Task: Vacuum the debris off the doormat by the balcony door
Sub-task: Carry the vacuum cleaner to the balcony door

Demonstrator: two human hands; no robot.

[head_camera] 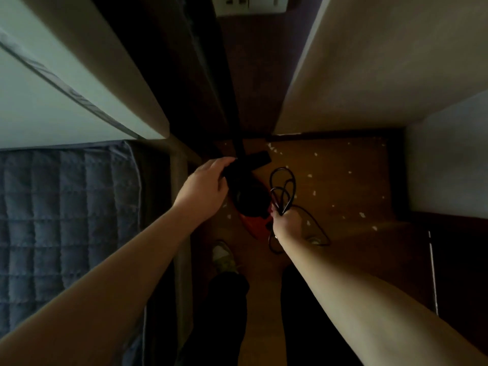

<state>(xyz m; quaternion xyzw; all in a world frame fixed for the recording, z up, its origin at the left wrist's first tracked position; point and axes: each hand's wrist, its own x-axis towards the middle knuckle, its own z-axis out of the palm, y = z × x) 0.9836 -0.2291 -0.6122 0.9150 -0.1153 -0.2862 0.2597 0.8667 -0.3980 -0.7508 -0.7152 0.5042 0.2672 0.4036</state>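
setup stage as far as i can tell, no actual vacuuming yet. left hand (204, 183) has its fingers curled over the black top of the vacuum (249, 200), which is dark with a red body underneath, its long black tube running up and away toward the far wall. right hand (286, 223) is pinching a bundle of looped black cord (282, 188), a few loops sticking up above the fingers and one strand trailing down past the wrist. the doormat (343, 186) is the brown patch right beneath and ahead of the hands, scattered with little white bits of debris (311, 192), mostly on its right half and along the far edge. i'd guess the next move is getting that cord undone and plugged in. there's a white wall socket (248, 5) at the top of the view that looks like the candidate, though i can't tell if it's free. space is tight: a bed with a grey quilted cover (66, 207) on the left, pale panels or door leaves (383, 62) on both sides, and the person's shoe (224, 257) at the mat's near edge. loose cord could snag on the vacuum or drag through the debris, so it probably wants sorting first. it's pretty dim too, small bits may be easy to miss.
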